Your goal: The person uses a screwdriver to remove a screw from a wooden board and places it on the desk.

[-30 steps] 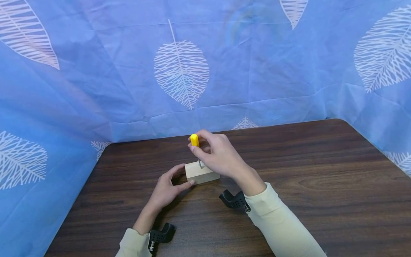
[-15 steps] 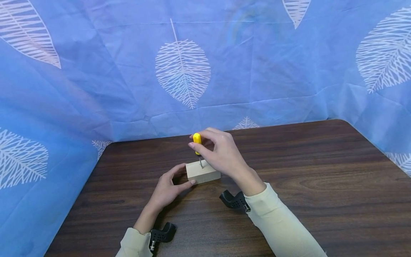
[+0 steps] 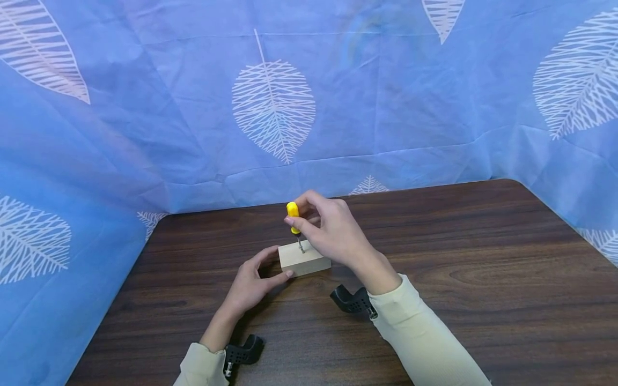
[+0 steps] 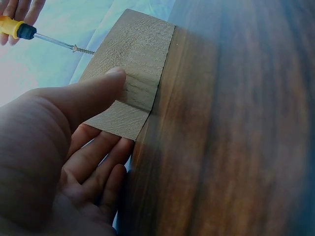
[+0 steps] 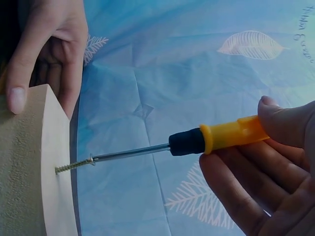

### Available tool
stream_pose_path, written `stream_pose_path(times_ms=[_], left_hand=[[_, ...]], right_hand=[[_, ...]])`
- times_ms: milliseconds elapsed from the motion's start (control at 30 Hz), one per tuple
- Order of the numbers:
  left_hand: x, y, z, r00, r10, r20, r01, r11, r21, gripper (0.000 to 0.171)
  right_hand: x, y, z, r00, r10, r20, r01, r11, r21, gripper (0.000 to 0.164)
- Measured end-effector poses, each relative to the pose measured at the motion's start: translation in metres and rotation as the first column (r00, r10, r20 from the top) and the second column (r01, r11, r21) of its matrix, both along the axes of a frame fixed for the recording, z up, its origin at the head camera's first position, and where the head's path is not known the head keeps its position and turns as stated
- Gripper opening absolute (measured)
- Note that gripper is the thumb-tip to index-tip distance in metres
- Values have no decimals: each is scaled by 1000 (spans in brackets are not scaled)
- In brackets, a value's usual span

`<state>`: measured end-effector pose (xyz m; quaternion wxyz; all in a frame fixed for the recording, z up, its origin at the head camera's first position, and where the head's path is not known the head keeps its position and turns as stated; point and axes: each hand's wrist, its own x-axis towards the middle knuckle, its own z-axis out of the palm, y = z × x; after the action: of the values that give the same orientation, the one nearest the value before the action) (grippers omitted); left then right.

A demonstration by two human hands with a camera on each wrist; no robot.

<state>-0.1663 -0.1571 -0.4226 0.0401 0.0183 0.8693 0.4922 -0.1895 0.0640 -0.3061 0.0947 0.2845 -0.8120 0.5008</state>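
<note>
A pale wooden block (image 3: 305,264) rests on the dark table. My left hand (image 3: 248,284) grips its left end, the thumb on the near face and the fingers at the far side. From the block's top a screw (image 5: 74,166) stands up, its threads largely exposed. The screwdriver (image 5: 231,136) has a yellow handle, a black collar and a metal shaft whose tip meets the screw head. With thumb and fingers my right hand (image 3: 335,228) pinches the handle. In the left wrist view the screwdriver (image 4: 47,40) shows beyond the block.
The brown wood-grain table (image 3: 458,257) reaches back to a blue cloth (image 3: 338,107) printed with white leaves. A black wrist mount (image 3: 243,351) sits at the left wrist, another black mount (image 3: 350,299) at the right.
The right hand's fingers have shifted around the yellow handle, and the screwdriver's tilt has changed slightly. The left hand and the block stay in place.
</note>
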Motion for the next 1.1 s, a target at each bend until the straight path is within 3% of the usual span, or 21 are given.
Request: stream_pose_path(times_ms=[367,533,667,867,1100], left_hand=[[1,1,-1,1000,8,-17,-8,1000,13,68],[-1,2,0,1000,11,-19,-10,1000,17,66],[-2,2,2,1000,11,-26,-10,1000,15,66],[-2,0,1,1000,13,-28,-13,1000,6,67],[-2,-1,0,999,-8,-31,8,1000,2,64]], right_hand=[[-2,-2,-1,999,-26,30,27,1000,-16,19],[-5,-2,-1,999,-53,-1,53,999,8,20],[-5,-2,2,1000,-24,-19,25,999,40,20],[-5,-4,3,999,2,37,-4,999,46,25],[-3,-3,-3,995,-35,93,35,999,-8,26]])
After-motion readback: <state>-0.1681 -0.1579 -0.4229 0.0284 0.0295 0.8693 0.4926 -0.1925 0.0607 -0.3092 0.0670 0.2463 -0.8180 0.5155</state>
